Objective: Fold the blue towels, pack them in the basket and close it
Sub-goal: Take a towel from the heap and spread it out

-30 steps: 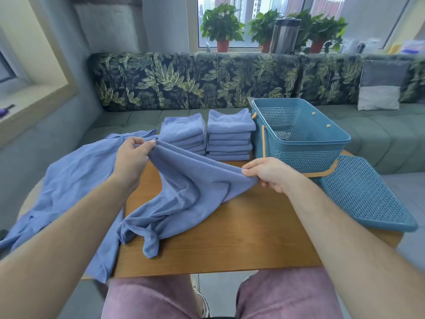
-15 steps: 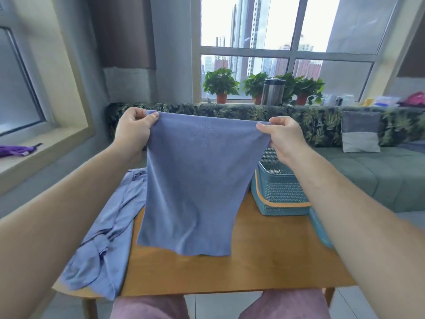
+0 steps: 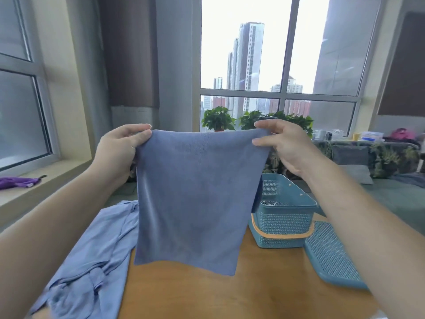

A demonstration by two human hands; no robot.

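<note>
Filling the lower view, the round-edged wooden table (image 3: 253, 291) gives a flat bed for folding. On its left lies a rumpled heap of blue cloth towels (image 3: 92, 254) (presumably waiting their turn). Hanging above the table, a soft blue towel (image 3: 195, 199) is stretched flat — left hand (image 3: 119, 150) and right hand (image 3: 285, 146) each pinch a top corner. The teal perforated plastic basket (image 3: 282, 217) sits open at right, its teal mesh lid (image 3: 331, 252) alongside — ready for packing.

both hands (image 3: 202, 148) pinch blue towel (image 3: 195, 199) top corners, hanging above table (image 3: 230, 295).
</note>
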